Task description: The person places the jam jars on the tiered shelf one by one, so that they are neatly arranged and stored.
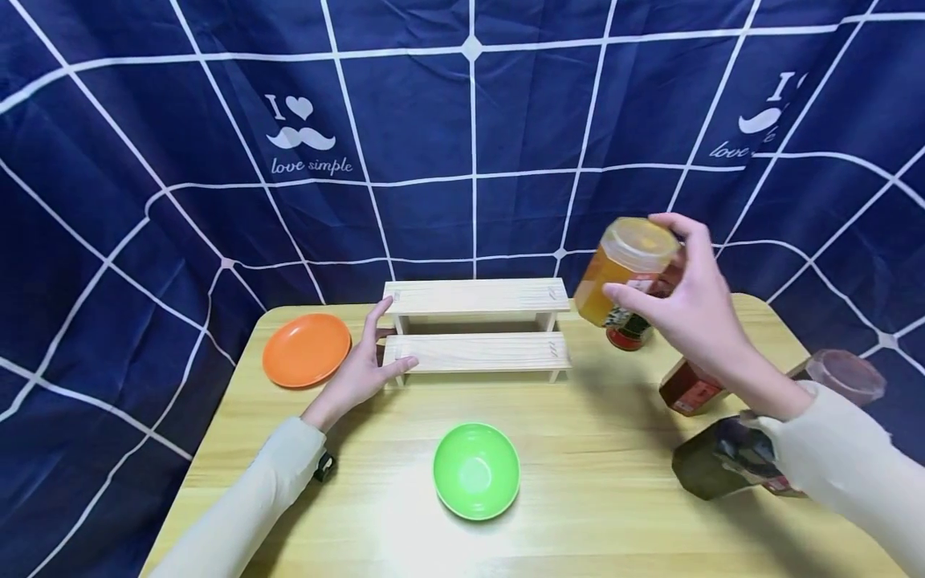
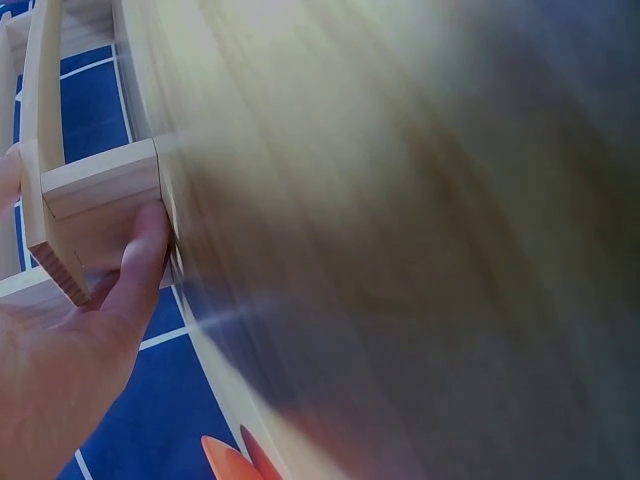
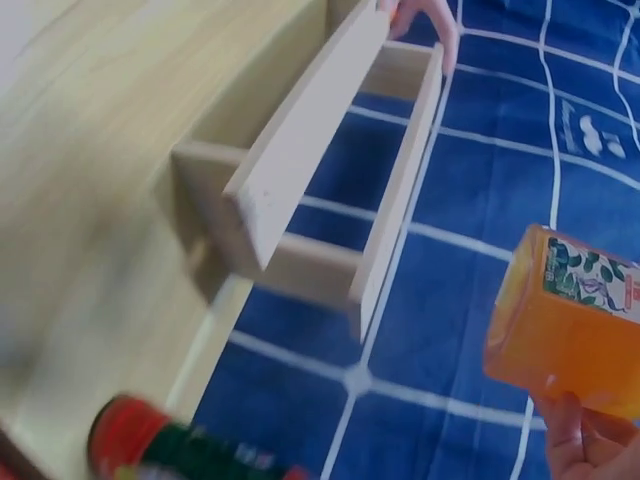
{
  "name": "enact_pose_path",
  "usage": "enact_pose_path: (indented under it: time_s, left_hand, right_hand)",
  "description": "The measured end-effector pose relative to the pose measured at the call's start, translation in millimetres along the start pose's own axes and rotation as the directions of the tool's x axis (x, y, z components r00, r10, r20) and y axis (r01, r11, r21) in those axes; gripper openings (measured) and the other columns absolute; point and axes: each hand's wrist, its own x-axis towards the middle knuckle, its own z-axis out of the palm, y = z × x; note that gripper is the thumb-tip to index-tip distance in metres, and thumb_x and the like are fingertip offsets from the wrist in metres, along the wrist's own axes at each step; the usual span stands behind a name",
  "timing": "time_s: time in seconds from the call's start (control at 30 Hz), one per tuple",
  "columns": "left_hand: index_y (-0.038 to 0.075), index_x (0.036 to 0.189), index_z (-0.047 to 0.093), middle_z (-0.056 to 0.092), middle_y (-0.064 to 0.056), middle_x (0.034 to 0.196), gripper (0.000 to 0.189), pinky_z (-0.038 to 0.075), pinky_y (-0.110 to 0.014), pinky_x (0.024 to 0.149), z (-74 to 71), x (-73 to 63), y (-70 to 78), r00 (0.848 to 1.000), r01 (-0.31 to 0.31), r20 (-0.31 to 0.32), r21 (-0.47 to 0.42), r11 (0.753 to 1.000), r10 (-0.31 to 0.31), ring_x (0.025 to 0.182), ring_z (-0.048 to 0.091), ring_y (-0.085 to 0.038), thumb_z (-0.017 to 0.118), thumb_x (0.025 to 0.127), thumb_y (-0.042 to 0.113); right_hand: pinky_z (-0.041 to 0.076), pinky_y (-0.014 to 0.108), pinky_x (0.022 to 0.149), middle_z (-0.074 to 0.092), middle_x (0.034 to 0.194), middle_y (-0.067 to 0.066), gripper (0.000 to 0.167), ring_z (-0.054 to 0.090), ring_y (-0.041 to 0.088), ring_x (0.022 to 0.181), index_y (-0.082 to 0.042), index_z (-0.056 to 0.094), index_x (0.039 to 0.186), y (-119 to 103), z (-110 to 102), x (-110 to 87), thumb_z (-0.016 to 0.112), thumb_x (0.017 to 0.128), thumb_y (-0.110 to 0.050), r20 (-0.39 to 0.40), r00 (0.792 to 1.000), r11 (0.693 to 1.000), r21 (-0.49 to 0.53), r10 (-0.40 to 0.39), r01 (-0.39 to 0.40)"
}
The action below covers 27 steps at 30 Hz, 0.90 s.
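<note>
My right hand (image 1: 690, 297) holds a clear plastic jar of amber liquid (image 1: 600, 281) in the air, right of a two-tier wooden shelf (image 1: 477, 297). Thumb and fingers pinch the jar from its sides, and it leans over. A leafy label shows on the jar (image 3: 570, 330) in the right wrist view. At the shelf's left end, my left hand (image 1: 361, 365) grips the wood, thumb over the lower board and fingers by the upper one. The left wrist view has a finger of the left hand (image 2: 100, 340) pressed against the shelf's end support (image 2: 110, 185).
An orange plate (image 1: 307, 351) lies left of the shelf, and a green bowl (image 1: 476, 472) stands in front. Behind the raised jar is a red-lidded dark jar (image 3: 180, 445). Beneath the right arm are a red-brown jar (image 1: 691, 389) and a dark jar (image 1: 723, 457). Blue grid cloth (image 1: 433, 120) surrounds the table.
</note>
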Motion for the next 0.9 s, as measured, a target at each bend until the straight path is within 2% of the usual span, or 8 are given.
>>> enact_pose_path:
  time_s: [0.17, 0.3, 0.53, 0.7, 0.9]
  left_hand:
    - [0.043, 0.173, 0.010, 0.047, -0.027, 0.160, 0.110, 0.049, -0.063, 0.105, 0.6, 1.2, 0.7, 1.000, 0.008, 0.003, 0.017, 1.000, -0.008, 0.143, 0.052, -0.040, 0.088, 0.097, 0.023]
    - [0.043, 0.173, 0.011, 0.051, -0.028, 0.155, 0.110, 0.051, -0.062, 0.101, 0.5, 0.5, 1.9, 1.000, 0.019, -0.001, 0.032, 0.999, -0.019, 0.140, 0.054, -0.040, 0.088, 0.097, 0.025]
    - [0.041, 0.174, 0.012, 0.054, -0.030, 0.151, 0.109, 0.051, -0.062, 0.102, -0.3, -0.2, 0.4, 1.000, 0.013, -0.001, 0.025, 1.000, -0.013, 0.137, 0.057, -0.041, 0.087, 0.098, 0.023]
    - [0.044, 0.173, 0.011, 0.054, -0.027, 0.151, 0.110, 0.052, -0.061, 0.102, -2.7, -1.0, 0.1, 1.000, 0.016, -0.006, 0.035, 0.999, -0.016, 0.137, 0.057, -0.038, 0.088, 0.097, 0.023]
    - [0.041, 0.174, 0.011, 0.055, -0.028, 0.149, 0.109, 0.051, -0.060, 0.103, -2.9, 0.7, 0.6, 1.000, 0.008, 0.003, 0.027, 1.000, -0.008, 0.136, 0.057, -0.039, 0.087, 0.098, 0.022]
  right_hand:
    - [0.054, 0.019, 0.084, 0.070, 0.124, 0.008, 0.101, 0.071, 0.015, 0.101, -0.025, 0.030, 0.166, -8.0, 29.1, 15.4, 0.093, 0.088, -0.011, 0.018, 0.999, 0.999, -0.003, -0.037, 0.037]
    - [0.053, 0.023, 0.085, 0.069, 0.128, 0.008, 0.096, 0.069, 0.017, 0.106, -0.023, 0.033, 0.163, -9.7, 52.4, 26.9, 0.093, 0.088, -0.013, 0.037, 0.997, 0.997, 0.037, -0.062, 0.061]
    - [0.053, 0.026, 0.081, 0.069, 0.128, 0.007, 0.092, 0.069, 0.019, 0.104, -0.025, 0.036, 0.160, -9.8, 88.7, 40.7, 0.093, 0.089, -0.024, 0.079, 0.996, 0.999, 0.011, -0.032, 0.031]
    - [0.054, 0.037, 0.084, 0.069, 0.129, 0.007, 0.093, 0.069, 0.022, 0.106, -0.024, 0.037, 0.160, -10.5, 114.8, 48.7, 0.094, 0.087, -0.028, 0.115, 0.993, 1.000, -0.016, -0.014, 0.016]
    - [0.055, 0.047, 0.085, 0.067, 0.132, 0.005, 0.095, 0.071, 0.025, 0.108, -0.027, 0.036, 0.161, -8.9, 141.2, 54.1, 0.095, 0.086, -0.030, 0.142, 0.990, 1.000, 0.004, 0.010, -0.010]
